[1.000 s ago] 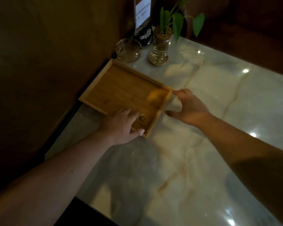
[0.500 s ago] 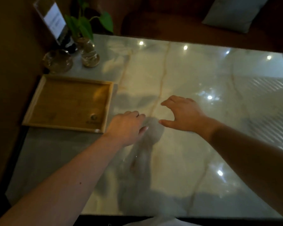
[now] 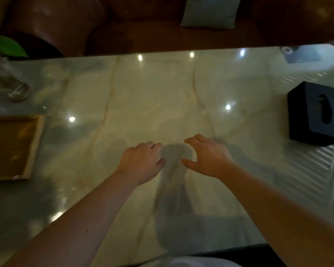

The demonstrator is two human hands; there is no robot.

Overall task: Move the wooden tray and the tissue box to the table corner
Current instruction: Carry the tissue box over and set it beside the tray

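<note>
Both hands hover mid-table, holding nothing: left hand (image 3: 141, 162) with fingers loosely curled, right hand (image 3: 208, 157) with fingers spread in an arch. The wooden tray (image 3: 12, 147) sits far left (cut by the frame), the black tissue box (image 3: 314, 114) far right on the marble table (image 3: 152, 105).

The table (image 3: 162, 105) is polished, veined marble, glossy enough to mirror the ceiling lights; the tray (image 3: 12, 147) is smooth, golden wood with a paler rim; the tissue box (image 3: 314, 114) looks matt black; a clear glass vase (image 3: 12, 87) is blurred
</note>
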